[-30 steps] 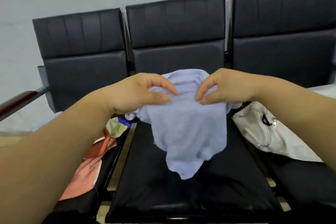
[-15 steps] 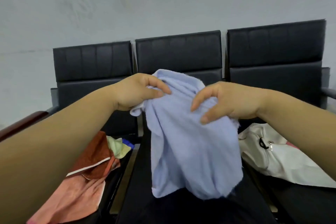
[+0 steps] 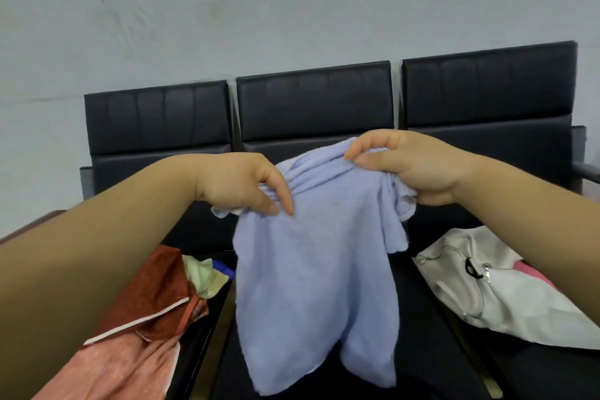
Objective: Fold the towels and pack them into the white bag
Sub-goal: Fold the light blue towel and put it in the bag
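A light blue towel hangs in the air over the middle black seat, its top edge bunched in folds. My left hand pinches the left part of that edge. My right hand grips the right part, a little higher, with cloth gathered under the palm. The towel's lower end hangs loose in front of the seat. The white bag lies on the right seat, its zip pull showing and something pink at its far side.
Three black chairs stand in a row against a grey wall. A heap of towels lies on the left seat: a rust-red one, a pink one, a pale green one. A wooden armrest is at far left.
Both hands have lifted the blue towel off the middle seat and moved apart along its top edge; the right hand now grips the cloth. The view has tilted up.
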`<move>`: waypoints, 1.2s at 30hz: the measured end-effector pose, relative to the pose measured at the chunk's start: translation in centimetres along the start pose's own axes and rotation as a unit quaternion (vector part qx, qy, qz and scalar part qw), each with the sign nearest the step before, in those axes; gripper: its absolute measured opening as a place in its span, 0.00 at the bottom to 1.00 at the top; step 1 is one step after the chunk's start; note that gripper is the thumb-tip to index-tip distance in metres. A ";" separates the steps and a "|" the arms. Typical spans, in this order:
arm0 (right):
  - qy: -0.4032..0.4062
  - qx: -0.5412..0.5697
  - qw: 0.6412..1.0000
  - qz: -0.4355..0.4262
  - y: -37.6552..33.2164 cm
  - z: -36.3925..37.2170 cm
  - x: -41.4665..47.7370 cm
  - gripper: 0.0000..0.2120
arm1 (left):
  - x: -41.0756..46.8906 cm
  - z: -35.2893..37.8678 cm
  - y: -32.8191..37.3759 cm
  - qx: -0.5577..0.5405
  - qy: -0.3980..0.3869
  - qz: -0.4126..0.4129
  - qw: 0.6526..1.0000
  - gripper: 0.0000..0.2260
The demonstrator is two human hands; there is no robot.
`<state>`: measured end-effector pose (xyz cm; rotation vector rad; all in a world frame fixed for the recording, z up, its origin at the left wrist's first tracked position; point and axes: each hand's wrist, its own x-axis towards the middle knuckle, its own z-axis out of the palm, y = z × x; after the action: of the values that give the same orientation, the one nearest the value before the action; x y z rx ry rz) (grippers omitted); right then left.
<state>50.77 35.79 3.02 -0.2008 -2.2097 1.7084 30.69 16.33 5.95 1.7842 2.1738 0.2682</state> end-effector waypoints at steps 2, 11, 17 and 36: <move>-0.031 0.031 0.999 -0.008 0.0 0.0 0.0 0.09 | 0.6 -0.1 -1.3 -0.079 0.069 -0.006 0.994 0.08; -0.253 -0.328 0.902 0.118 -0.3 -2.6 1.9 0.15 | 2.9 1.2 -3.6 -0.274 0.007 0.068 0.959 0.06; -0.159 -0.412 0.893 0.081 2.0 -4.7 6.6 0.14 | 6.4 -0.7 -6.4 -0.015 -0.030 -0.005 0.999 0.10; 0.008 -0.542 0.831 -0.129 5.3 -4.1 9.6 0.16 | 7.1 0.0 -9.4 0.162 0.203 0.045 0.965 0.13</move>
<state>42.78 43.94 0.55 -0.1553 -2.7583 0.1575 20.82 21.33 1.84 2.1690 2.5399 0.3409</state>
